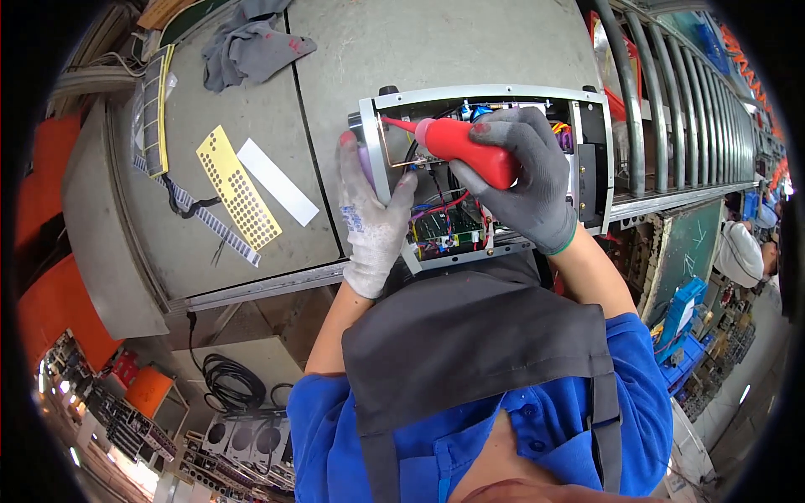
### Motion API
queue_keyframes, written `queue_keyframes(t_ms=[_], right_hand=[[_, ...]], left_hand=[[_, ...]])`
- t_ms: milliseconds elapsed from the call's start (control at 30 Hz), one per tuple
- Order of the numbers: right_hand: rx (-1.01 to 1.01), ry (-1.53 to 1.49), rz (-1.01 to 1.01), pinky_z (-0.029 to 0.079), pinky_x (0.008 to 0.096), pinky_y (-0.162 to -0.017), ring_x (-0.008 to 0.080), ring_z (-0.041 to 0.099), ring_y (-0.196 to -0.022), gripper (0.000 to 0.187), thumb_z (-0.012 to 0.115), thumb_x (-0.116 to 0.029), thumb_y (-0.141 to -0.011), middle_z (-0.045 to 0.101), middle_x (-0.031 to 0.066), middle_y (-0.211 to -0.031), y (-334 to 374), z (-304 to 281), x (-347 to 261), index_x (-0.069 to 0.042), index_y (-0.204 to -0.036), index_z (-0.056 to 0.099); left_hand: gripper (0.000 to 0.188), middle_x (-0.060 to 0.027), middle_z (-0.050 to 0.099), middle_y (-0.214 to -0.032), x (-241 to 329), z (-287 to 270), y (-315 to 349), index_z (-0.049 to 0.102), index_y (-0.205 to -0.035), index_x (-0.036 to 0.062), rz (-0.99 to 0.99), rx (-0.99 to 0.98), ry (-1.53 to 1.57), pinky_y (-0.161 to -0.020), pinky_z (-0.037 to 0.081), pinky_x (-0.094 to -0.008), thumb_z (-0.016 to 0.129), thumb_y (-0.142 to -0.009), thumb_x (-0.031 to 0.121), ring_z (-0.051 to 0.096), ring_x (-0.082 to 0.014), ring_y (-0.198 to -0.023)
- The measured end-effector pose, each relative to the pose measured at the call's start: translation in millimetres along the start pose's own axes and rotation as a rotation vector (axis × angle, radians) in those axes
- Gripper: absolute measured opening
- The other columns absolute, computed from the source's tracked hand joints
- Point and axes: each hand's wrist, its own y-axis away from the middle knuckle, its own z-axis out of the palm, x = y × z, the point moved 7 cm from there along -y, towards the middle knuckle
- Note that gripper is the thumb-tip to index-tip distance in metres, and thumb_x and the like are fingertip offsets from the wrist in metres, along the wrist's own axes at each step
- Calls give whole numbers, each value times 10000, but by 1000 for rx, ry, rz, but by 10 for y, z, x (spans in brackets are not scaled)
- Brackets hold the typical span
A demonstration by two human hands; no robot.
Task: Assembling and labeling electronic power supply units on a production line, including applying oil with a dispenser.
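Observation:
An open metal equipment case (495,92) lies at the table's front edge, with wires and a green circuit board (438,225) showing inside. My right hand (541,189), in a dark grey glove with red stains, is closed around a red squeeze bottle (465,144). The bottle's thin nozzle points left, its tip close to the inner side of the case's left end panel (375,163). My left hand (376,230), in a paler glove, grips that panel, thumb on the inside and fingers along the outside. Its fingertips are stained red.
On the table's left lie a yellow sheet of black dots (239,186), a white strip (277,182), a striped strip (214,220) and a yellow-edged sheet (157,113). A grey cloth (251,50) is crumpled at the back. Metal rails (662,109) border the right side.

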Motion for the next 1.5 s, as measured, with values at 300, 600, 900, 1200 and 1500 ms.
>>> queue_keyframes(t_ms=[300, 600, 900, 1200, 1500], right_hand=[[-56, 1, -21, 558, 333, -735, 249, 648, -879, 409, 881, -41, -673, 651, 132, -975, -37, 10, -12, -54, -1000, 636], [-5, 24, 36, 525, 374, -643, 302, 641, -762, 346, 839, -104, -696, 616, 99, -885, 42, 50, 199, -86, -961, 617], [-80, 19, 60, 543, 360, -665, 282, 665, -795, 313, 831, -174, -737, 614, 72, -909, 60, 382, 393, -111, -961, 622], [-138, 13, 27, 544, 366, -652, 285, 672, -784, 290, 819, -188, -749, 614, 69, -911, -3, 457, 396, -120, -951, 622], [-56, 23, 58, 539, 374, -686, 286, 664, -815, 286, 807, -212, -773, 610, 77, -912, -24, 234, 443, -121, -988, 642]], left_hand=[[865, -295, 344, -1518, -33, 8, 2, 287, -1488, -64, -39, 23, 79, -1189, 261, -476, 752, -790, 147, 337, -437, -1428], [884, -287, 294, -1547, -59, 44, -8, 251, -1505, -74, -161, -14, 130, -1201, 246, -447, 737, -794, 125, 308, -396, -1452], [878, -260, 259, -1571, -81, 68, 18, 218, -1525, -57, -139, -10, 183, -1202, 251, -435, 724, -828, 113, 303, -363, -1460], [854, -185, 388, -1448, -62, 41, 20, 243, -1541, -10, -89, -7, 77, -1041, 430, -353, 716, -838, 91, 464, -235, -1256], [743, -293, 314, -1539, -84, 36, 45, 270, -1502, -82, -111, 40, 172, -1191, 266, -453, 660, -914, 150, 329, -407, -1440]])
